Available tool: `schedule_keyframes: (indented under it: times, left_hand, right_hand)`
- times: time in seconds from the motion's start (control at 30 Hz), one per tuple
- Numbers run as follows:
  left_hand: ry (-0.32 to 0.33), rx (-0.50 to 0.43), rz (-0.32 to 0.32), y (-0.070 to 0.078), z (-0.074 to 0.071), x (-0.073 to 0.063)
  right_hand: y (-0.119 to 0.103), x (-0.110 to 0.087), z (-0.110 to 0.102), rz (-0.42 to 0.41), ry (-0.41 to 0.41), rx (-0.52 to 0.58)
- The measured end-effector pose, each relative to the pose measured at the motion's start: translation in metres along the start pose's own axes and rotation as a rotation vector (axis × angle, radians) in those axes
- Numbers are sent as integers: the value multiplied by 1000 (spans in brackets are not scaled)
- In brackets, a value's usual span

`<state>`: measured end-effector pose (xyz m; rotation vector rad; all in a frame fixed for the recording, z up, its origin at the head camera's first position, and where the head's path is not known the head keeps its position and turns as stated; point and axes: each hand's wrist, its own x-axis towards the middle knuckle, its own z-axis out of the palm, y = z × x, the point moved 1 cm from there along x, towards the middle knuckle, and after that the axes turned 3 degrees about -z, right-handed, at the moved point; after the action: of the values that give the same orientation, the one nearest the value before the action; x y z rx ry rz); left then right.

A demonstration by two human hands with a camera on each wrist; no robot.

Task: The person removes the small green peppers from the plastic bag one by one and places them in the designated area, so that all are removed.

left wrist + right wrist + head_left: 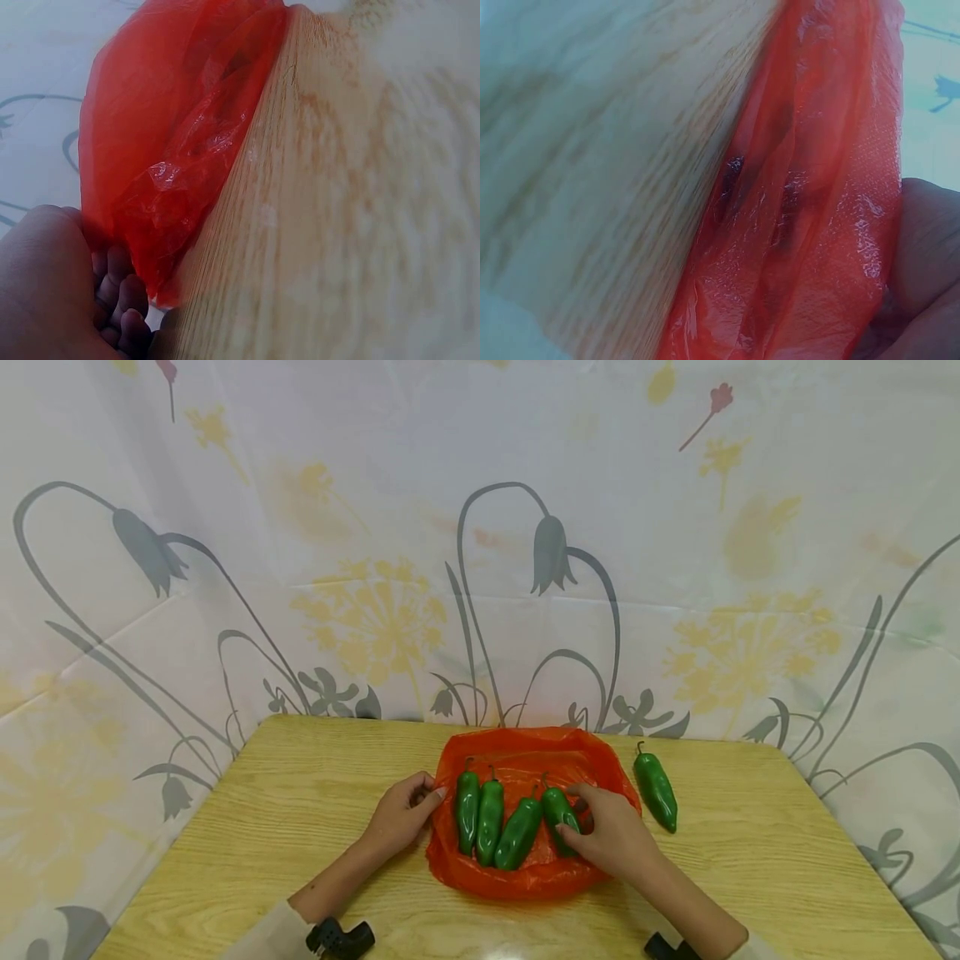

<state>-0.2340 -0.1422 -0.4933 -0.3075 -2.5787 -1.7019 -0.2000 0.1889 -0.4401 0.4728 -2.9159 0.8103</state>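
A red plastic bag (525, 887) lies spread wide with its rim rolled, holding several green peppers side by side. My left hand (401, 814) pinches the bag's left rim between thumb and curled fingers; in the left wrist view the fingers (124, 300) sit right at the red plastic (172, 135). Inside the bag on the right, my right hand (618, 833) holds the rightmost green pepper (557, 814), thumb near its lower end and fingers at its upper side. The bag's wall (817, 210) hides that pepper and most of the hand in the right wrist view.
Another green pepper (657, 792) lies on the wooden table (300, 793) to the right of the bag, just beyond the right hand. A patterned cloth (390, 510) hangs behind the table's back edge and along both sides.
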Motion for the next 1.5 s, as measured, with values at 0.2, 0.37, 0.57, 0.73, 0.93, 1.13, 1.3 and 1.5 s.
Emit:
schedule_keyframes:
  times: [0.2, 0.37, 0.57, 0.73, 0.93, 1.13, 1.3, 1.5]
  left_hand:
    - [-2, 6, -3, -1, 0, 0]
    - [-4, 6, -3, -1, 0, 0]
    - [1, 16, 2, 0, 0, 0]
    - [0, 26, 0, 0, 0, 0]
    - [1, 20, 5, 1, 0, 0]
    - [-2, 16, 7, 2, 0, 0]
    - [1, 14, 3, 2, 0, 0]
    - [-1, 24, -4, 0, 0, 0]
  right_hand:
    - [0, -1, 1, 23, -11, 9]
    - [-2, -1, 1, 28, -14, -21]
    - [-3, 0, -1, 25, -14, -16]
    - [-1, 1, 0, 31, -8, -18]
    - [-1, 1, -3, 28, 16, -18]
    - [-2, 1, -7, 15, 41, -6]
    - [-2, 2, -10, 2, 80, -14]
    - [-3, -1, -16, -15, 119, -3]
